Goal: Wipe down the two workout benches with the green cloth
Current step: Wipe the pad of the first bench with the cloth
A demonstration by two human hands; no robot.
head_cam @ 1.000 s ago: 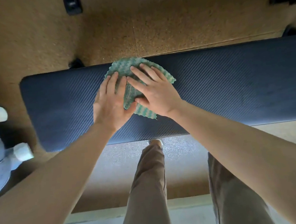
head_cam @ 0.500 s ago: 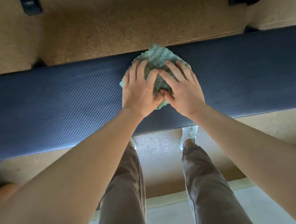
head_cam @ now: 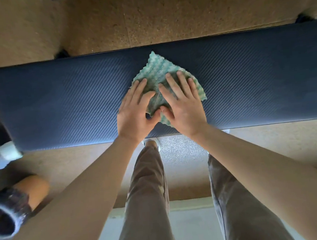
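Your left hand (head_cam: pixel 134 120) lies flat and open, fingers straight and slightly spread, with the fingertips pressing the left part of the green cloth (head_cam: pixel 158 69) and the heel of the palm resting on the bare counter (head_cam: pixel 55 106). Your right hand (head_cam: pixel 184 111) is just as open, fingers fanned out and pressing down on the right part of the cloth. Your two thumbs come together near the cloth's near edge, where the fabric bunches into a small fold between them. Neither hand curls round anything.

The cloth sits near the middle of the counter. It is spread out roughly as a diamond, with one corner pointing to the far edge. It is a thin green and white weave with a bumpy, waffle-like surface and a wavy, frayed-looking hem.

The counter is a long padded slab, dark blue-black, with rounded corners and a fine diagonal ribbed pattern across its whole top. Its near edge catches a pale sheen. Two black feet (head_cam: pixel 62 52) show just behind its far edge.

Beneath it lies a tan, speckled floor (head_cam: pixel 163 18) with a grain like cork and a straight seam through it. Your brown trousers (head_cam: pixel 147 198) and one pale shoe (head_cam: pixel 152 141) stand just beside the counter's near edge. At the left edge of the view sit blurred white and dark shapes that cannot be made out.
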